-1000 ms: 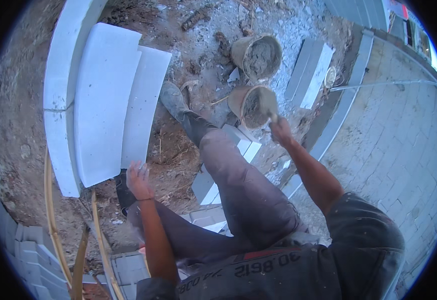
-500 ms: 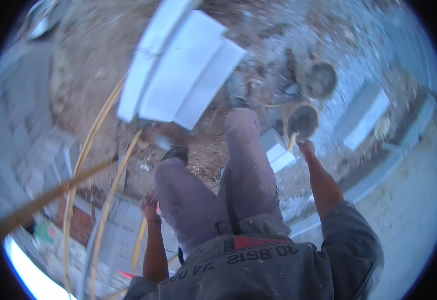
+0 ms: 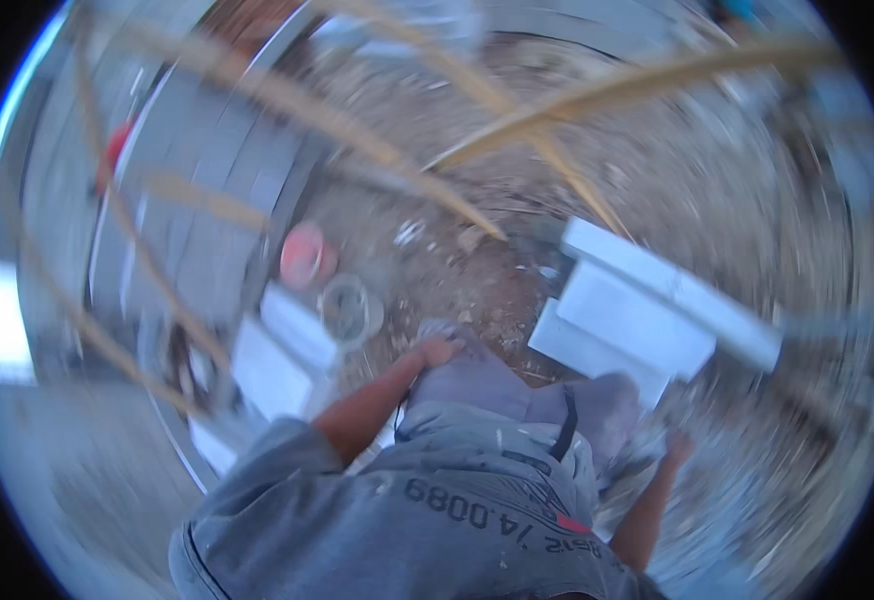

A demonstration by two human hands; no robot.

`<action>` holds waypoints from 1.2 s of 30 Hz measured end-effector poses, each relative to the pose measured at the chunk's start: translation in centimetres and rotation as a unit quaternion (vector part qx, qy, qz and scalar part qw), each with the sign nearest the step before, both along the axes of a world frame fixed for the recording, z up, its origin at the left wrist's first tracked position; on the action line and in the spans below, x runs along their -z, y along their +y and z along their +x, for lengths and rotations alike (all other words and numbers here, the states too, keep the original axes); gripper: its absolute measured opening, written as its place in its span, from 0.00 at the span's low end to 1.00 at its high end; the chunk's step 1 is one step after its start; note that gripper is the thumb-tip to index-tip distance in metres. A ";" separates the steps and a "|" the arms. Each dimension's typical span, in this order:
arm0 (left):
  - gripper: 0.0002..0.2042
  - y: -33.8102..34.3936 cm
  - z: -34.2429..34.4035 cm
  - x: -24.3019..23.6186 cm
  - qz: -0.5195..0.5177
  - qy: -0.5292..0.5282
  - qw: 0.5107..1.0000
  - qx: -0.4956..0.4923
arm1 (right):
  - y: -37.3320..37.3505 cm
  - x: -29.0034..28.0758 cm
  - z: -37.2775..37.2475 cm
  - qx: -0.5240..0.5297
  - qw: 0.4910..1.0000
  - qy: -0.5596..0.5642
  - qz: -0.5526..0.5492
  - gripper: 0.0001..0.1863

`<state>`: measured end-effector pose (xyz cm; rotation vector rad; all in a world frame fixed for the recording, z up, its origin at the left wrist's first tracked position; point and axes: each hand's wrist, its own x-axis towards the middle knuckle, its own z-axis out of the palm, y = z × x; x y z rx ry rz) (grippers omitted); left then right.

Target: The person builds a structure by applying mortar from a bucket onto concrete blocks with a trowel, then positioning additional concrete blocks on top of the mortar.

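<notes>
My left hand (image 3: 439,350) rests flat on my knee (image 3: 467,375); my blurred right hand (image 3: 675,447) hangs free, its grip unreadable.

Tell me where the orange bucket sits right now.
In the head view, the orange bucket stands left of centre on the dirt, just up-left of the grey bucket and above the white blocks.

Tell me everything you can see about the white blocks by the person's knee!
The white blocks look like pale, flat rectangular slabs, maybe light building blocks; the picture is too blurred to be sure of the material. At least three lie close together, overlapping like a loose stack, slanting across the brown dirt ground. One long narrow piece runs along the far edge. Their faces look smooth and clean. They lie just beyond the person's grey trouser leg. No hand touches them.
</notes>
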<state>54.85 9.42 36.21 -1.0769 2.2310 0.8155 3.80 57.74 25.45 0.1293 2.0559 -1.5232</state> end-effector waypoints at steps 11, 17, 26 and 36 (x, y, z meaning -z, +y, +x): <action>0.50 1.6 12.2 -4.7 0.140 -0.077 0.898 -0.410 | -51.8 -16.4 24.4 -0.713 0.529 0.425 0.178 0.14; 0.48 0.2 19.1 0.6 0.174 -0.146 0.805 -0.549 | -71.5 -9.4 62.9 -0.871 0.382 0.306 -0.036 0.16; 0.32 -3.3 23.3 6.5 0.172 -0.105 0.746 -0.635 | -78.1 11.6 95.7 -0.886 -0.164 0.410 0.142 0.14; 0.42 -2.9 23.3 8.9 0.180 -0.128 0.704 -0.675 | -82.6 9.0 87.2 -0.897 -0.103 0.385 0.193 0.13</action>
